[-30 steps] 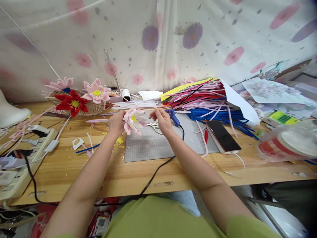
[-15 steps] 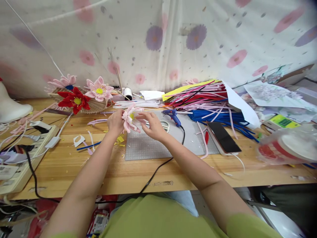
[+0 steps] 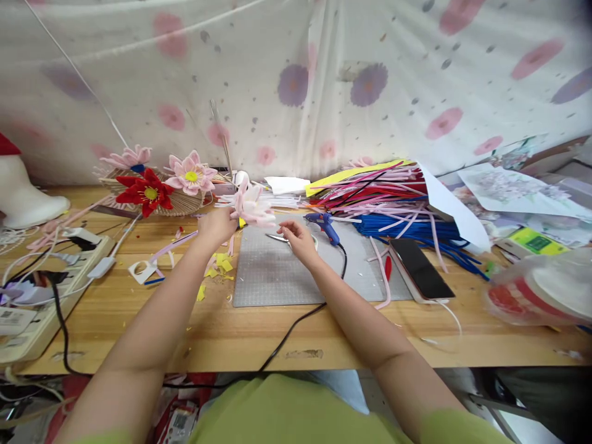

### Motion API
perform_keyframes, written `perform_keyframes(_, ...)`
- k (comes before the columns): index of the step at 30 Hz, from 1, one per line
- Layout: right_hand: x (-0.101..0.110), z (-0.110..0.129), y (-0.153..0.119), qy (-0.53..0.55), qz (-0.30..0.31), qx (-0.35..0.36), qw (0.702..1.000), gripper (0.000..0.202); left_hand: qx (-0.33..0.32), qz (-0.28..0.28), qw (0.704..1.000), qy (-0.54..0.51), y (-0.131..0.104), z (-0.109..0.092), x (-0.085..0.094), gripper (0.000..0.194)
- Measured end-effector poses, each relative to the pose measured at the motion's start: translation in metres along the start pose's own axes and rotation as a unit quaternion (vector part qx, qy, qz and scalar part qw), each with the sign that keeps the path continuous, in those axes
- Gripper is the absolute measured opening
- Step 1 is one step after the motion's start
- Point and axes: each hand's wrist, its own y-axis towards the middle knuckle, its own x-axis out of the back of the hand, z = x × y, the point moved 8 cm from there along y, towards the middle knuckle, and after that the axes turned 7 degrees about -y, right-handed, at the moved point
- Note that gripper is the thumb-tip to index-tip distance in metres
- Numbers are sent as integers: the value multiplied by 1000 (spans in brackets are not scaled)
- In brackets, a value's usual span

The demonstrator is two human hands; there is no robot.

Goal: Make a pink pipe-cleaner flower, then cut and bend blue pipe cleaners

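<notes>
A pale pink fuzzy pipe-cleaner flower is pinched at its base in my left hand, above the left part of the grey cutting mat. The flower is tipped so that its petals point up and right; its centre is hidden. My right hand is just right of the flower and apart from it, its fingers curled together. Whether a small thing is between those fingertips I cannot make out. Under this hand lie scissors, blades to the left, handles partly hidden. A blue glue gun rests right of that hand.
Behind stand a red flower and a pink flower. Pipe cleaners in a bundle, a phone and a plastic-wrapped tub are on the right. A power strip lies left. A black cord crosses the table.
My right hand has come off the flower's petals and curled its fingers. The flower has turned in my left hand, hiding its yellow centre. The view has shifted slightly.
</notes>
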Motion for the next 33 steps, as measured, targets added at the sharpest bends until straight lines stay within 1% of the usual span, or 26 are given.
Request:
perform_keyframes(1, -6, -5, -1, -1, 20, -10, 1000, 16, 5, -3, 1000, -5, 2, -5, 10, 32)
perform_keyframes(4, -22, -6, -7, -6, 80, -14, 997, 14, -69, -75, 994, -39, 6, -36, 51, 39)
perform_keyframes(5, -26, -5, -9, -5, 96, -12, 995, 14, -87, -101, 990, -53, 7, -44, 64, 39)
perform_keyframes(6, -29, -2, -10, -4, 108, -13, 994, 14, -102, -116, 986, -67, 8, -52, 74, 36)
perform_keyframes(8, -32, 3, -11, 1, 123, -19, 992, 15, -112, -119, 981, -105, 14, -62, 84, 30)
perform_keyframes(10, -34, 9, -12, 17, 131, -27, 991, 16, -118, -101, 970, -187, 21, -70, 81, 24)
perform_keyframes(11, -36, 13, -12, 34, 136, -30, 990, 17, -114, -80, 957, -253, 24, -73, 75, 21)
perform_keyframes(12, -38, 16, -12, 58, 141, -35, 988, 19, -106, -52, 935, -334, 27, -76, 66, 20)
perform_keyframes(13, -41, 19, -13, 89, 148, -41, 984, 21, -83, -25, 901, -426, 29, -78, 53, 20)
perform_keyframes(14, -45, 22, -14, 126, 160, -52, 978, 25, -52, 7, 855, -516, 30, -79, 38, 19)
perform_keyframes(15, -50, 24, -16, 168, 177, -68, 967, 28, -17, 35, 800, -598, 29, -81, 21, 18)
perform_keyframes(17, -62, 23, -22, 245, 216, -113, 938, 33, 39, 54, 688, -723, 24, -82, -9, 18)
perform_keyframes(18, -65, 19, -24, 269, 227, -142, 925, 33, 67, 50, 641, -763, 21, -80, -23, 18)
perform_keyframes(19, -67, 13, -27, 279, 225, -172, 917, 32, 95, 46, 606, -788, 16, -76, -38, 17)
perform_keyframes(20, -65, 5, -28, 274, 211, -199, 917, 29, 119, 39, 581, -804, 12, -72, -51, 15)
perform_keyframes(21, -61, -4, -29, 258, 187, -220, 922, 25, 133, 45, 564, -814, 8, -68, -64, 13)
perform_keyframes(22, -55, -13, -30, 235, 161, -235, 929, 21, 158, 57, 560, -811, 3, -64, -78, 10)
perform_keyframes(23, -50, -20, -30, 212, 141, -243, 936, 18, 168, 79, 565, -804, -2, -61, -90, 9)
perform_keyframes(25, -43, -31, -32, 182, 124, -245, 944, 14, 162, 128, 567, -797, -11, -61, -110, 14)
perform_keyframes(27, -42, -38, -35, 172, 126, -244, 946, 14, 140, 163, 561, -800, -20, -62, -126, 18)
perform_keyframes(29, -43, -44, -37, 172, 120, -250, 945, 17, 121, 176, 560, -800, -27, -62, -139, 18)
perform_keyframes(31, -45, -48, -38, 171, 112, -255, 945, 21, 109, 170, 570, -796, -32, -59, -149, 19)
perform_keyframes(33, -48, -50, -39, 161, 122, -244, 949, 22, 92, 152, 588, -789, -33, -54, -153, 24)
